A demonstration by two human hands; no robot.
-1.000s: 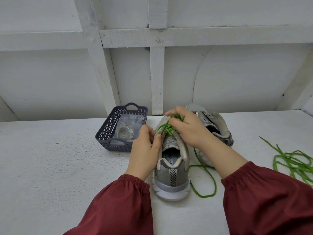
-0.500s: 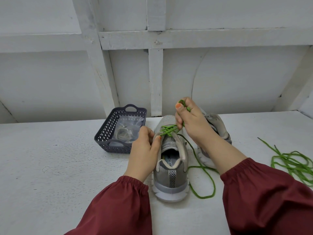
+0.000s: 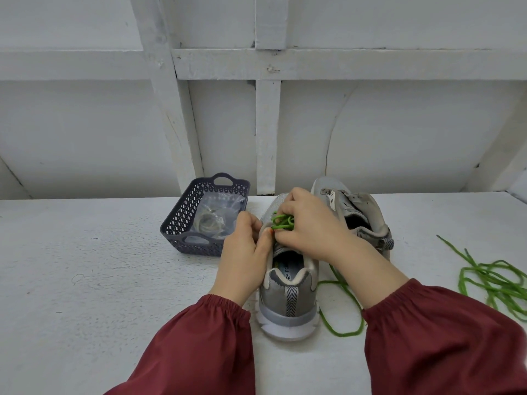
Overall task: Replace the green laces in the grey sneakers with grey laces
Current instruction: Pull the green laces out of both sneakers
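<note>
Unlacing near grey sneaker (image 3: 291, 295) at desk (image 3: 85, 280) centre — right hand (image 3: 310, 223) has dropped from its pull back onto the green lace (image 3: 281, 222), pinching the next crossing; left hand (image 3: 242, 252) grips the eyelet edge. Removal unfinished — grey laces (image 3: 212, 220) untouched in basket (image 3: 182, 223).

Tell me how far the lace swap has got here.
Done: the far sneaker shows no lace, and one loose green lace lies on the table. In hand: the right hand pinches the threaded green lace on the near sneaker, which the left hand grips. Left: the bagged laces sit in the basket; neither shoe has grey laces.
</note>
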